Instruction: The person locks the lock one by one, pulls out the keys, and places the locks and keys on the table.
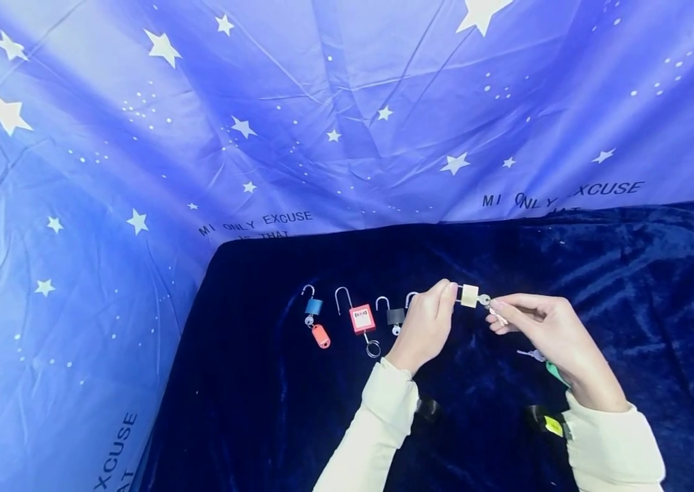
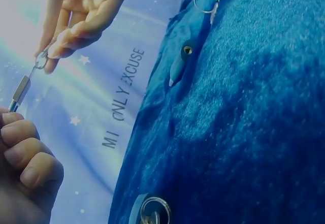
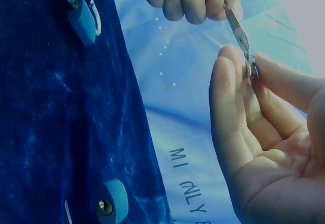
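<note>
Held up over the dark cloth is a small brass-coloured padlock (image 1: 470, 295). My left hand (image 1: 425, 322) grips it by the shackle, the fingers curled round that end. A key (image 1: 485, 299) sits in the other end of the body. My right hand (image 1: 552, 338) pinches this key between thumb and fingers, and more keys on its ring hang at the fingertips. In the right wrist view, the padlock body (image 3: 236, 27) shows edge-on between the two hands. Behind the left hand, another raised shackle (image 1: 411, 298) is partly hidden.
Left of the hands lie a blue padlock (image 1: 314, 307) with an orange tag (image 1: 321, 335), a red padlock (image 1: 362, 319) and a black padlock (image 1: 395, 316), shackles open. A loose key (image 1: 531, 354) with a green tag (image 1: 554, 371) lies by the right wrist. Starry fabric (image 1: 334, 171) hangs behind.
</note>
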`<state>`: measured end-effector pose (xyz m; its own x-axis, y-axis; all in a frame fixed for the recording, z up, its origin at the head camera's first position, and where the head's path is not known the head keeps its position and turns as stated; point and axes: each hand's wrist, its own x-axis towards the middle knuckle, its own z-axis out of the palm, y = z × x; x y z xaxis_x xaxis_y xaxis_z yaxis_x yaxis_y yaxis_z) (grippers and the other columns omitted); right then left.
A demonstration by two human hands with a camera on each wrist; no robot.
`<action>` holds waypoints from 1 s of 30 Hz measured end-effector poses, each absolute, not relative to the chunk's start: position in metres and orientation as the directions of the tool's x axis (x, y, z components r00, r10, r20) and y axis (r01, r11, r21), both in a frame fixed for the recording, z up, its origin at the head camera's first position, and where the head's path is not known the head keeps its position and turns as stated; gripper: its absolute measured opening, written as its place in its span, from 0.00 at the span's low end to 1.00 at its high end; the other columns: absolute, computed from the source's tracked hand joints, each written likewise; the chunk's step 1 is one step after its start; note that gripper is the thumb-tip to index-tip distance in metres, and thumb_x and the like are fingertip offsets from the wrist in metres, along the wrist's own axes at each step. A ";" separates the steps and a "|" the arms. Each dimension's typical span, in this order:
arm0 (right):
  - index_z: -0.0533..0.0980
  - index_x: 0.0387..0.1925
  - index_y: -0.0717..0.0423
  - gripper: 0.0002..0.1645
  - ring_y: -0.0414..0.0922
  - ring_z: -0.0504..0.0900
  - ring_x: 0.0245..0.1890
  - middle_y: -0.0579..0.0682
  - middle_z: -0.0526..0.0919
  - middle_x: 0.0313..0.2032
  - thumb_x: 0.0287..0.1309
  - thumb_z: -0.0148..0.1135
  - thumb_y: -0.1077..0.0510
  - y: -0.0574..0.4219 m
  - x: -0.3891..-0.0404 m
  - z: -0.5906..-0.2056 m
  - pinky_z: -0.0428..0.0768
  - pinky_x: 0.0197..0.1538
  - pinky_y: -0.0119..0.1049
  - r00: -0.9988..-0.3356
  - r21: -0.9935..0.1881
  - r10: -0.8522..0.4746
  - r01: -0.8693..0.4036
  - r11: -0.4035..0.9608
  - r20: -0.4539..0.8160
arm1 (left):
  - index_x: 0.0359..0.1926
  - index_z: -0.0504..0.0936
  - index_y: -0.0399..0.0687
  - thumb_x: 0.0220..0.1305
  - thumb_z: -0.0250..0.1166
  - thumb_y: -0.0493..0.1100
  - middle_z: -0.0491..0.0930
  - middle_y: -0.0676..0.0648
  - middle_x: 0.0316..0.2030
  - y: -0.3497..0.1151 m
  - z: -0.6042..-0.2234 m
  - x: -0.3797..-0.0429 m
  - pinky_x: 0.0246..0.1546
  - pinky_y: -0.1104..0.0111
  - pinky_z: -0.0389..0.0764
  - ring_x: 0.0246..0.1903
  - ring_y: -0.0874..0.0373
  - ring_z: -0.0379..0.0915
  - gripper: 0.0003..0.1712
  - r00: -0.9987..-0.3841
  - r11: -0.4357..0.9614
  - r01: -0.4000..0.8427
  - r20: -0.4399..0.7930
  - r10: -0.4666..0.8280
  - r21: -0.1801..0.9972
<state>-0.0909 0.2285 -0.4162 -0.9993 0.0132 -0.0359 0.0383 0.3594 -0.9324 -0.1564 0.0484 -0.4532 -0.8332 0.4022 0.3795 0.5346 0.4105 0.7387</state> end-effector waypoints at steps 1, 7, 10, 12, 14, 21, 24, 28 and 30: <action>0.75 0.48 0.63 0.26 0.49 0.83 0.34 0.57 0.83 0.35 0.60 0.53 0.46 0.229 -0.091 -0.416 0.76 0.42 0.29 -0.999 -0.930 0.015 0.046 0.366 -0.044 | 0.23 0.61 0.52 0.72 0.31 0.56 0.60 0.56 0.15 0.049 -0.454 -0.157 0.16 0.76 0.58 0.14 0.65 0.54 0.24 -0.836 0.401 0.527 0.371 0.404 0.749; 0.76 0.47 0.59 0.26 0.47 0.82 0.33 0.54 0.83 0.32 0.58 0.55 0.43 0.226 -0.091 -0.415 0.76 0.41 0.30 -0.997 -0.915 0.038 0.072 0.396 -0.062 | 0.23 0.63 0.51 0.71 0.34 0.57 0.62 0.55 0.17 0.053 -0.452 -0.154 0.17 0.74 0.60 0.15 0.64 0.57 0.24 -0.844 0.289 0.463 0.317 0.432 0.838; 0.77 0.45 0.60 0.25 0.44 0.82 0.31 0.52 0.83 0.28 0.58 0.56 0.44 0.225 -0.090 -0.416 0.75 0.39 0.29 -0.998 -0.913 0.050 0.062 0.404 -0.045 | 0.23 0.64 0.49 0.71 0.37 0.58 0.62 0.53 0.16 0.055 -0.452 -0.153 0.17 0.73 0.60 0.15 0.62 0.57 0.24 -0.847 0.198 0.403 0.282 0.450 0.894; 0.77 0.45 0.63 0.25 0.43 0.82 0.30 0.51 0.82 0.26 0.58 0.56 0.45 0.224 -0.090 -0.416 0.75 0.39 0.28 -0.997 -0.917 0.065 0.057 0.395 -0.034 | 0.23 0.64 0.48 0.70 0.39 0.57 0.63 0.52 0.15 0.056 -0.452 -0.152 0.17 0.72 0.61 0.15 0.61 0.58 0.24 -0.851 0.147 0.363 0.262 0.456 0.920; 0.76 0.45 0.65 0.26 0.42 0.82 0.29 0.49 0.82 0.26 0.58 0.56 0.46 0.224 -0.091 -0.415 0.75 0.39 0.27 -0.995 -0.928 0.091 0.065 0.366 -0.034 | 0.25 0.67 0.46 0.70 0.43 0.54 0.65 0.51 0.15 0.055 -0.452 -0.152 0.17 0.72 0.62 0.15 0.57 0.60 0.21 -0.854 0.090 0.302 0.227 0.468 0.949; 0.76 0.45 0.65 0.27 0.43 0.81 0.28 0.50 0.82 0.29 0.58 0.56 0.44 0.221 -0.093 -0.420 0.78 0.37 0.33 -0.983 -0.945 0.181 0.082 0.316 -0.025 | 0.39 0.75 0.44 0.62 0.57 0.50 0.78 0.44 0.26 0.056 -0.455 -0.150 0.23 0.70 0.74 0.24 0.44 0.74 0.14 -0.856 0.033 0.159 0.121 0.502 0.987; 0.76 0.44 0.65 0.26 0.45 0.81 0.28 0.52 0.82 0.31 0.58 0.56 0.46 0.220 -0.093 -0.424 0.78 0.37 0.33 -0.985 -0.950 0.173 0.065 0.305 -0.012 | 0.40 0.77 0.42 0.61 0.59 0.47 0.79 0.41 0.29 0.059 -0.457 -0.150 0.25 0.71 0.75 0.27 0.45 0.76 0.13 -0.867 0.034 0.202 0.162 0.472 0.979; 0.76 0.44 0.65 0.25 0.44 0.81 0.29 0.54 0.82 0.31 0.59 0.55 0.46 0.219 -0.093 -0.424 0.78 0.37 0.31 -0.992 -0.941 0.125 0.036 0.336 0.007 | 0.39 0.78 0.37 0.60 0.60 0.41 0.79 0.41 0.29 0.060 -0.457 -0.151 0.27 0.65 0.78 0.27 0.38 0.74 0.11 -0.890 -0.054 0.224 0.227 0.395 0.973; 0.76 0.44 0.64 0.26 0.43 0.82 0.29 0.54 0.82 0.30 0.59 0.54 0.45 0.219 -0.093 -0.423 0.77 0.38 0.31 -0.996 -0.930 0.094 0.028 0.365 0.006 | 0.38 0.78 0.36 0.60 0.60 0.40 0.79 0.39 0.29 0.060 -0.456 -0.151 0.29 0.58 0.78 0.28 0.36 0.74 0.11 -0.896 -0.099 0.221 0.242 0.372 0.970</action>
<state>-0.0932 0.2191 -0.4235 -0.9956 0.0938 0.0064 0.0285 0.3653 -0.9304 -0.1512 0.0599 -0.4560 -0.8961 0.3723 0.2416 0.2206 -0.0987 0.9703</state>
